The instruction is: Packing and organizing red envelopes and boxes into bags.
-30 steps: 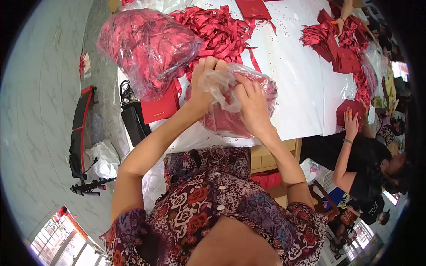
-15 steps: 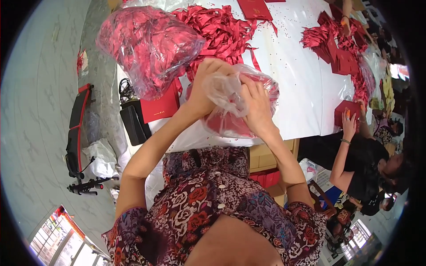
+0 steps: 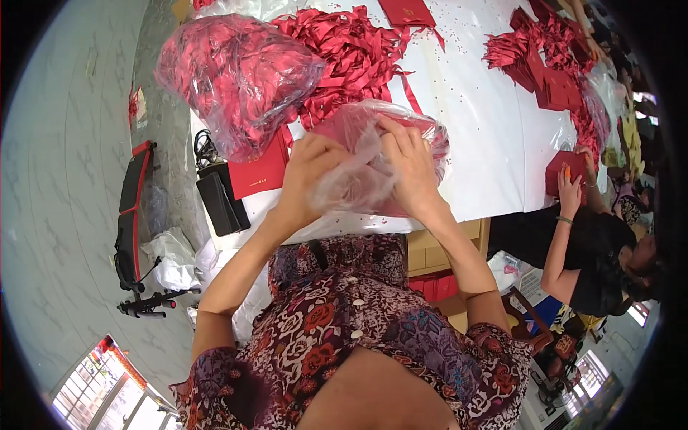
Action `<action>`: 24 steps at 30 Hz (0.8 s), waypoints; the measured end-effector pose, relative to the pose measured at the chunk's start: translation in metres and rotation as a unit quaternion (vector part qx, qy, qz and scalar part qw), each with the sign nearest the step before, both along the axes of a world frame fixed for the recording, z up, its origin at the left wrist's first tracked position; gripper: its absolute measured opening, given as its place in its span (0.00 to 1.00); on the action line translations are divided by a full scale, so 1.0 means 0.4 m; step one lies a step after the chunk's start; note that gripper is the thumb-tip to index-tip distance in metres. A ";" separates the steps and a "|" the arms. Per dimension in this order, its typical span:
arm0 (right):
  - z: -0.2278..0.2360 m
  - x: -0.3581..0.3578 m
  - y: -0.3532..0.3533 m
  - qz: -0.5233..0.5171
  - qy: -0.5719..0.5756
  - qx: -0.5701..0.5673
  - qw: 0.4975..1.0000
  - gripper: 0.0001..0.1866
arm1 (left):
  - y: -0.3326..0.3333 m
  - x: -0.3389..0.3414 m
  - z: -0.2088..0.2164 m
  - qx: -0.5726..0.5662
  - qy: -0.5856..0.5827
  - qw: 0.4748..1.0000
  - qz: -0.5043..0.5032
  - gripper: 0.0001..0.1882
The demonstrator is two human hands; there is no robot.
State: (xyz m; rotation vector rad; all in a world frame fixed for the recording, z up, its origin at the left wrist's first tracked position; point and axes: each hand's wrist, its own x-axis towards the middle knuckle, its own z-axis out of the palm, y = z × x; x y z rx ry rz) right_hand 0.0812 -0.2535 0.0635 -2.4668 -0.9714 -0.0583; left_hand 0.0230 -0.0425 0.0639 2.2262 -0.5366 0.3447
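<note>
Both my hands grip a clear plastic bag (image 3: pixel 362 172) filled with red items, held at the near edge of the white table (image 3: pixel 487 143). My left hand (image 3: pixel 308 172) clutches the bag's left side with its fingers bunched into the plastic. My right hand (image 3: pixel 408 161) pinches the plastic at the top right, fingers pressed into the bag's opening. The red contents show through the film, but what exactly they are I cannot tell.
A large clear bag stuffed with red pieces (image 3: pixel 233 72) lies at the table's far left, next to a heap of red ribbons (image 3: pixel 351 57). A red flat box (image 3: pixel 261 172) and a black case (image 3: pixel 218 201) sit left. A person in black (image 3: pixel 588 244) handles a red envelope (image 3: pixel 562 172) at right.
My hands have kept working the plastic at the bag's mouth, fingers shifting on the film. The bag stays at the table's near edge.
</note>
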 end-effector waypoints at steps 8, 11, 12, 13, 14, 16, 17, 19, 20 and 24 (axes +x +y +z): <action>0.001 0.000 -0.006 0.016 0.011 0.031 0.999 0.25 | -0.066 0.088 0.005 -0.127 0.094 0.983 -0.091 0.23; -0.008 0.000 -0.015 0.005 0.007 0.007 1.000 0.25 | -0.070 0.065 0.069 -0.155 0.113 0.976 -0.105 0.30; -0.007 0.001 -0.017 -0.005 0.007 -0.001 1.000 0.25 | -0.085 0.057 0.090 -0.172 0.080 0.982 -0.020 0.32; -0.006 0.000 -0.015 -0.006 0.006 0.000 1.000 0.25 | -0.091 0.053 0.099 -0.186 0.044 0.979 0.067 0.34; -0.003 -0.001 -0.012 -0.008 0.003 0.009 1.000 0.26 | -0.093 0.056 0.097 -0.186 0.044 0.979 0.067 0.34; 0.005 -0.002 -0.003 -0.010 0.000 0.018 1.000 0.26 | -0.091 0.061 0.084 -0.036 0.054 0.992 0.111 0.41; 0.015 -0.002 -0.001 -0.009 0.018 0.026 0.999 0.27 | -0.088 0.063 0.062 -0.036 0.054 0.992 0.112 0.41; 0.017 -0.001 -0.001 -0.009 0.034 0.034 0.999 0.27 | -0.083 0.070 0.016 0.076 0.027 0.994 0.073 0.39; 0.009 -0.001 -0.002 -0.004 0.021 0.030 0.999 0.28 | -0.086 0.068 0.007 0.076 0.026 0.994 0.072 0.39; 0.006 0.002 -0.008 0.006 0.042 0.040 0.998 0.26 | -0.123 0.088 0.026 0.097 0.028 0.994 0.036 0.24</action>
